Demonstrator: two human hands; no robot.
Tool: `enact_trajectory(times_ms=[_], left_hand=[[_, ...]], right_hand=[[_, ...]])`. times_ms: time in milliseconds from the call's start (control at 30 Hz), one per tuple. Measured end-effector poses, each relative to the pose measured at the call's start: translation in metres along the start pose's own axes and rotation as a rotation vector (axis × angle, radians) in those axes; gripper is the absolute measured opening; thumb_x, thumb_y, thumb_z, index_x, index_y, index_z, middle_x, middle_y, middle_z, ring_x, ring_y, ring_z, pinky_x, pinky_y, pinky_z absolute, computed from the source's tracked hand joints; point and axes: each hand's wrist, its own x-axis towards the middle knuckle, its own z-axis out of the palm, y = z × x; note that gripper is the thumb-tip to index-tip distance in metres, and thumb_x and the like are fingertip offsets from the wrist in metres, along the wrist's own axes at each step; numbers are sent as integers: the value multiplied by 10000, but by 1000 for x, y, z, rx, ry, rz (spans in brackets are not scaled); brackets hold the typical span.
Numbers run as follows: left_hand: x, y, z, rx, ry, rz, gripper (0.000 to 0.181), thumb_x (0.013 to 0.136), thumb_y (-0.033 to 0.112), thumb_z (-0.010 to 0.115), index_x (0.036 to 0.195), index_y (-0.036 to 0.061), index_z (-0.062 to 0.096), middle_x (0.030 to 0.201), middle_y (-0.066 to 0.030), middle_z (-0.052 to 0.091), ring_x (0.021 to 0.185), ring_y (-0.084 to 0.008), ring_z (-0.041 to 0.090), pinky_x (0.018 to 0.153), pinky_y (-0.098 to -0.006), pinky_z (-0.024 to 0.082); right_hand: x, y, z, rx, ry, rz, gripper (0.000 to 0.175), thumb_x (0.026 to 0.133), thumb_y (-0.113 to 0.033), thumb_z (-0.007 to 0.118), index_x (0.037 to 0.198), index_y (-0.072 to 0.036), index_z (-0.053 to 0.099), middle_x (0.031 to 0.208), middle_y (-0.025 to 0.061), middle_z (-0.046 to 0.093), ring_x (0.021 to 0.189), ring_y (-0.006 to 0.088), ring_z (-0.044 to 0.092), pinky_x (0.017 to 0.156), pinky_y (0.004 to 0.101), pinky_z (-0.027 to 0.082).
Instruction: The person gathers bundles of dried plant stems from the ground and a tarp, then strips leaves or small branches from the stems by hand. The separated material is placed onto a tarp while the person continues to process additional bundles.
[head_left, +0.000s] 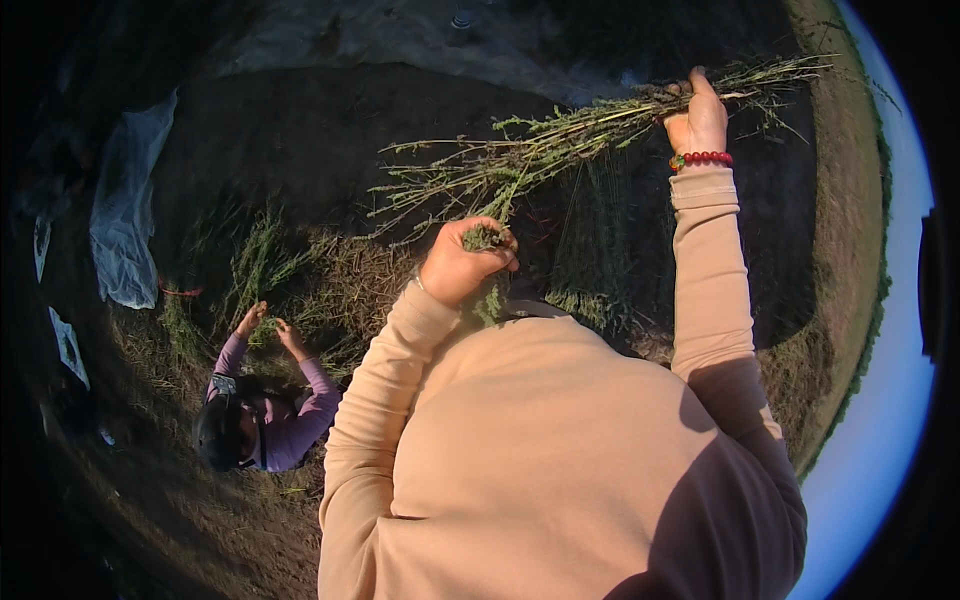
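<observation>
My right hand (699, 120), with a red bead bracelet (703, 159) at its wrist, grips a long bundle of cut plant stems (577, 135). The bundle lies across the upper middle of the view, its thin leafy ends fanning out to the left. My left hand (469, 259) is curled around a clump of green plant tops (486, 238), just below the fanned ends. More of that greenery (491, 300) hangs out under my left fist, in front of my beige sweatshirt (555, 450). Whether the clump is still joined to the long stems cannot be told.
At the left, a person in a purple top (296, 420) handles green stems. Clear plastic sheeting (127, 210) lies beyond them. Cut plants (262, 255) and dry straw (367, 277) cover the ground. Another bundle (596, 255) lies in shade below the held stems.
</observation>
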Motion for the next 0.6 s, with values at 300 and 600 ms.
enact_trajectory(times_ms=[300, 600], left_hand=[[-11, 71, -32, 258, 446, 222, 156, 746, -19, 710, 716, 41, 569, 676, 40, 564, 635, -23, 492, 597, -179, 426], [-34, 102, -83, -123, 578, 371, 126, 831, 119, 663, 830, 61, 551, 723, -20, 536, 678, -124, 509, 624, -282, 460]], right_hand=[[-9, 0, 7, -71, -44, 14, 218, 893, -156, 596, 896, 30, 482, 877, 101, 447, 694, 234, 522, 627, 418, 476], [-13, 5, 12, -144, -185, -38, 250, 910, -175, 576, 850, 67, 556, 793, 137, 605, 643, 216, 607, 614, 359, 499]])
